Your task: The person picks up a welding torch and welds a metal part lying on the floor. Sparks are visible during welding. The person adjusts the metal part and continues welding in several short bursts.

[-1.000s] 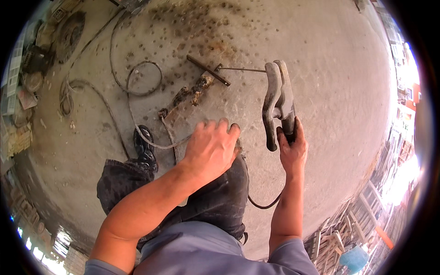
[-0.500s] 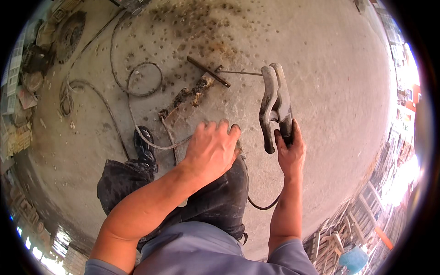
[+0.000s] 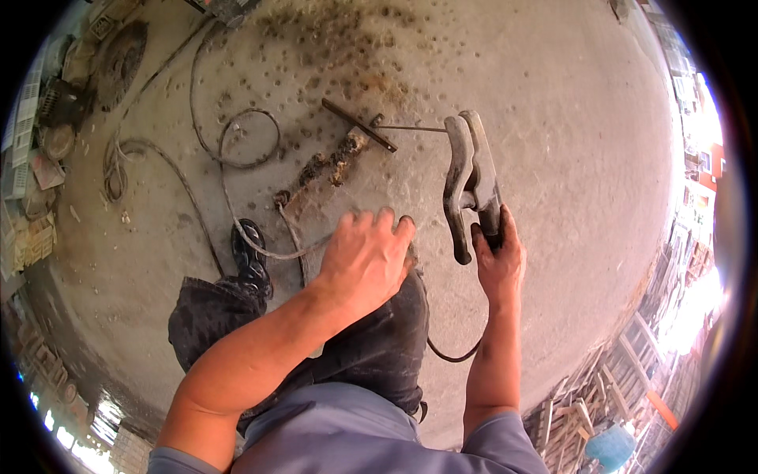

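Observation:
My right hand (image 3: 500, 254) is closed around the dark handle of a welding electrode holder (image 3: 478, 170), its long lever and jaws pointing away from me. A thin welding rod (image 3: 412, 128) runs left from the jaws to the joint between a flat metal bar (image 3: 359, 124) and a crusted, rusty metal piece (image 3: 325, 167) on the floor. My left hand (image 3: 365, 254) is over my knee with its back up and fingers curled. Its fingertips and anything under them are hidden. A grey cable (image 3: 284, 255) passes behind that hand.
Cable loops (image 3: 249, 137) lie on the stained concrete floor (image 3: 568, 158), by my black boot (image 3: 251, 257). A round tyre-like object (image 3: 122, 63) and crates (image 3: 24, 134) stand at the far left. Stacked wooden pieces (image 3: 584, 411) and a blue container (image 3: 610, 448) are at the near right.
The electrode holder has shifted slightly left, and the visible rod between its jaws and the metal looks a little shorter. My left hand has barely moved.

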The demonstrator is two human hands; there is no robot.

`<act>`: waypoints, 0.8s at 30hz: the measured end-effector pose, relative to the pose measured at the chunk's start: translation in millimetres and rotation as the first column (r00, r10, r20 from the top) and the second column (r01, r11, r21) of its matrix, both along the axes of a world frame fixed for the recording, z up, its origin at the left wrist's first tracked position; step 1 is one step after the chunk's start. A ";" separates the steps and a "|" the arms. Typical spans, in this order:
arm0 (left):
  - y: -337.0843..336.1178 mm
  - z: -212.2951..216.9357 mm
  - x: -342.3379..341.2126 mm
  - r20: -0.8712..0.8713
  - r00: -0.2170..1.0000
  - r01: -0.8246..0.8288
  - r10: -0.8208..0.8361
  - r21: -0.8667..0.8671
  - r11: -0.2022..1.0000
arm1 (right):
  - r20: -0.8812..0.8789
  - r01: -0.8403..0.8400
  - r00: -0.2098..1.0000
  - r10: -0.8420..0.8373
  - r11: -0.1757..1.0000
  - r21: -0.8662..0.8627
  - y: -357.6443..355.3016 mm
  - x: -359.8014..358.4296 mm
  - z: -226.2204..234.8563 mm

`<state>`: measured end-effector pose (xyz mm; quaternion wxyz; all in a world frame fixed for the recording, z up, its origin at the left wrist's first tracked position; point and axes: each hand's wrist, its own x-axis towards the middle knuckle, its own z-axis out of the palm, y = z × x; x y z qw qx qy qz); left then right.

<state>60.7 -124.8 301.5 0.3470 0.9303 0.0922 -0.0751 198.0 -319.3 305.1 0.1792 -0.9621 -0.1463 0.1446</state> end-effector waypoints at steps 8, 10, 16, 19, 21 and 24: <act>-0.7 0.0 -0.1 -0.035 0.999 0.019 -0.019 0.001 1.000 | -0.001 0.017 1.000 -0.017 1.000 -0.017 -1.4 0.2 0.0; -1.1 -0.3 -0.1 -0.031 0.999 0.009 -0.009 -0.001 1.000 | 0.012 0.004 1.000 -0.004 1.000 0.008 -3.5 -0.3 -3.4; -1.5 1.1 0.3 -0.031 0.999 0.014 -0.014 -0.002 1.000 | -0.019 0.039 0.999 -0.039 0.999 -0.008 6.7 1.5 2.6; -1.8 -4.2 -1.5 0.000 1.000 -0.001 0.001 0.005 1.000 | -0.006 0.033 0.999 -0.033 0.999 0.026 5.1 -1.2 1.1; -1.7 -5.6 -1.8 0.004 1.000 -0.007 0.007 0.008 1.000 | -0.022 0.024 1.000 -0.023 0.997 0.076 9.5 1.8 4.6; 0.4 -0.9 0.5 -0.026 1.000 0.009 -0.008 0.002 1.000 | 0.025 0.003 1.000 -0.004 1.000 0.013 1.8 1.3 1.9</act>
